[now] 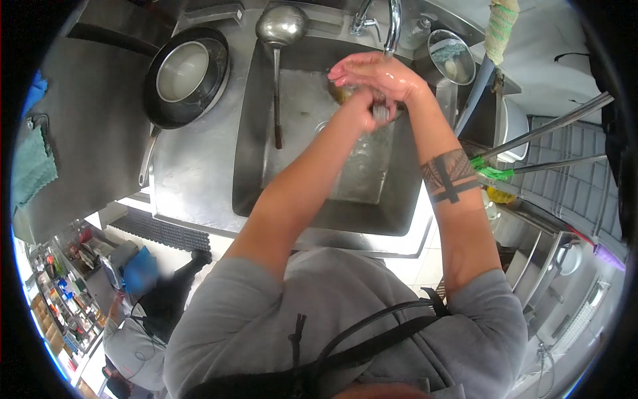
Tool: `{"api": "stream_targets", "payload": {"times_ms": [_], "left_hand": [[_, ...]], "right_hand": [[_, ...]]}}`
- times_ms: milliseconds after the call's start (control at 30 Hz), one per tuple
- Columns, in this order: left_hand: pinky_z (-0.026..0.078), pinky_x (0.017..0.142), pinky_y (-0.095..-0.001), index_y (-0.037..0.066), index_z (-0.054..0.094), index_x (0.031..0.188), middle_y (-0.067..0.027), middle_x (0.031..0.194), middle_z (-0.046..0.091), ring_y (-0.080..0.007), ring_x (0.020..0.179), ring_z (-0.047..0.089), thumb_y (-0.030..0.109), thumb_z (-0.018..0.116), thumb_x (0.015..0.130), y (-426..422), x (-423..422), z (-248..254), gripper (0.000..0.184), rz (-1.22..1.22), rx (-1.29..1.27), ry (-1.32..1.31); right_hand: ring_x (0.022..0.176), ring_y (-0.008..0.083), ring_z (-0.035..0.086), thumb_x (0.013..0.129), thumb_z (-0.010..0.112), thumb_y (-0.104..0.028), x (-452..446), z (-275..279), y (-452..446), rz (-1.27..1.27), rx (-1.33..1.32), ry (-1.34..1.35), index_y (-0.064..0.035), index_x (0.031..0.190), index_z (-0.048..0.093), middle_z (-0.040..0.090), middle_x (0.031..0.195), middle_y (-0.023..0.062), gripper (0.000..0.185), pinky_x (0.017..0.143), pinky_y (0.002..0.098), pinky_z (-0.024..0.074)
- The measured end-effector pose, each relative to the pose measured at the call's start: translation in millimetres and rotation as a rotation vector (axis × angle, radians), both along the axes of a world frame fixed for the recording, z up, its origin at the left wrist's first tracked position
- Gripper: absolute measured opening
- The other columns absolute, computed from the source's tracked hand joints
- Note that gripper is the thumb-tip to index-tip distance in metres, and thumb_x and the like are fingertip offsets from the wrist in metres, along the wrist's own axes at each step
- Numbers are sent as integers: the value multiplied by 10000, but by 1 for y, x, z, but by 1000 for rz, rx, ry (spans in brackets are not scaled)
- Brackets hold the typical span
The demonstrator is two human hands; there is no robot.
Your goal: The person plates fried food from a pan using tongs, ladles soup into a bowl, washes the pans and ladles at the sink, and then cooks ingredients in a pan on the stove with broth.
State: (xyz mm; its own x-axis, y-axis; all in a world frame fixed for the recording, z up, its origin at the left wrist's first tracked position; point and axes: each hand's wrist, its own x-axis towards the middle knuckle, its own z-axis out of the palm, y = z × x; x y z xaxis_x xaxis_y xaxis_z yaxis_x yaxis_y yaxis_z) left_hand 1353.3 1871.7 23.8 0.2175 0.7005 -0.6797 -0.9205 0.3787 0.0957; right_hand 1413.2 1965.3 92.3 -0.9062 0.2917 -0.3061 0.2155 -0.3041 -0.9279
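the faucet [393, 30] stands at the sink's far edge, its long axis running toward my viewpoint and ending at the right hand [379, 74], which i judge the nearer. that hand lies across it, wet, fingers stretched leftward. the left hand [365, 112] is just beside, curled and blurred; i can't tell whether it grips the small greyish thing [381, 112]. the sink [362, 216] surrounds both.

The single head-worn view looks forward and steeply down, wide and curved, dark at its rounded edges; the right hand [393, 75] and left hand [366, 111] are near it, beyond the shirt front [352, 292] and forearms [296, 176]; it takes in the faucet [394, 30] just past the hands, the desk [193, 169] to their left, and a co-worker [136, 346] far back on that side.
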Motion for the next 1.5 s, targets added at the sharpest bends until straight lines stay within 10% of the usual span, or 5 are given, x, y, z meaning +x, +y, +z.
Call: {"api": "stream_targets", "payload": {"times_ms": [467,833,967,1133,1500], "left_hand": [[359,384,-278,105,462,875,48,560,385,-63,435,388,218,740,936,-235,-38,47,306,-663,31,263],[527,503,-410,-50,621,918,-205,707,654,-299,561,672,129,690,805,-247,-74,-19,224,-968,132,2156],[522,491,-395,-33,605,892,-164,707,648,-260,561,659,137,724,807,-245,-98,-44,225,-842,262,2122],[462,434,-328,41,580,811,-28,619,549,-124,461,525,118,760,831,-234,-79,17,197,-616,14,848],[433,431,-308,47,532,833,-19,574,513,-110,441,480,45,730,820,-249,-44,62,198,-694,209,665]], "right_hand": [[915,232,661,954,532,-78,35,-196,-27,-1080,158,-572,0,1111,669,697,1063,130,223,812,381,516],[657,254,683,834,575,-223,72,-187,-47,538,865,-612,-24,744,720,694,719,151,262,618,403,545],[612,184,668,824,594,-143,42,-25,-27,-73,679,-550,-11,749,707,704,726,108,189,525,356,531],[655,152,589,909,508,-51,-10,-8,-28,-560,154,-103,35,990,651,632,862,61,186,514,339,530],[812,191,667,939,596,-145,-18,-115,-38,-884,84,83,-1,943,671,686,876,93,163,735,317,552]]}}
